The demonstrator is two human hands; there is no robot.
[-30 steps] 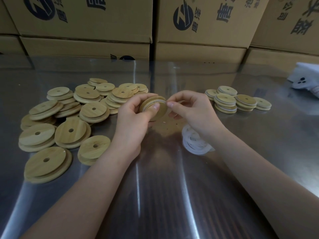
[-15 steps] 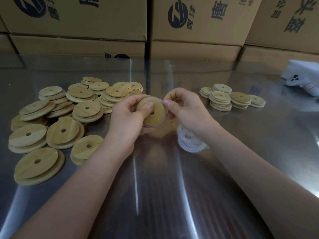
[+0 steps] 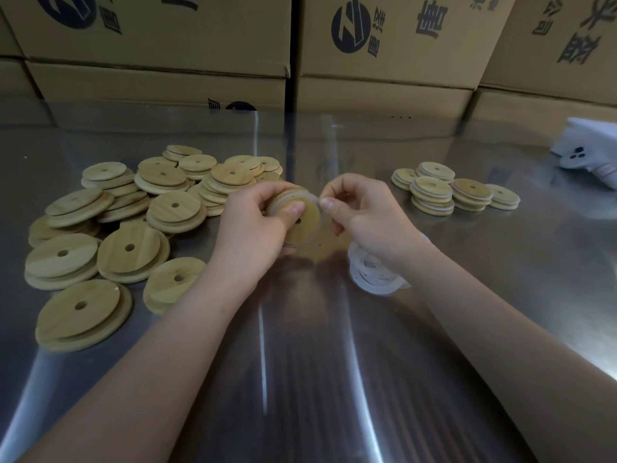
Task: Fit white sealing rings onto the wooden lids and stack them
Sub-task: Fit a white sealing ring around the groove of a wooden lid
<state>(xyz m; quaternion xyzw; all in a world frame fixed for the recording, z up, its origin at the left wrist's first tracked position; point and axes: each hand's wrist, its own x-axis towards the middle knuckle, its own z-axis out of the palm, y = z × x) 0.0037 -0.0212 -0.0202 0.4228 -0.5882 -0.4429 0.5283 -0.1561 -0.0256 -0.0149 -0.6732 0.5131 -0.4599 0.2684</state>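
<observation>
One wooden lid (image 3: 305, 223), tilted face toward camera: left hand (image 3: 253, 228) grips it, right hand (image 3: 367, 212) pinches its white ring (image 3: 313, 196).

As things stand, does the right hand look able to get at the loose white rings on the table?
Probably yes: the ring pile lies uncovered just under the right hand, but that hand is busy pinching the sealing ring on the held lid.

The bare steel table (image 3: 300, 379) ran open down the middle, with room there for either arm. On the left, a sprawling heap of wooden lids (image 3: 133, 222) blocked the way. On the right, low stacks of ringed lids (image 3: 450, 192) stood well apart from it. White rings (image 3: 370, 275) lay just under the right hand (image 3: 364, 212). Cartons (image 3: 167, 45) walled off the back.
</observation>
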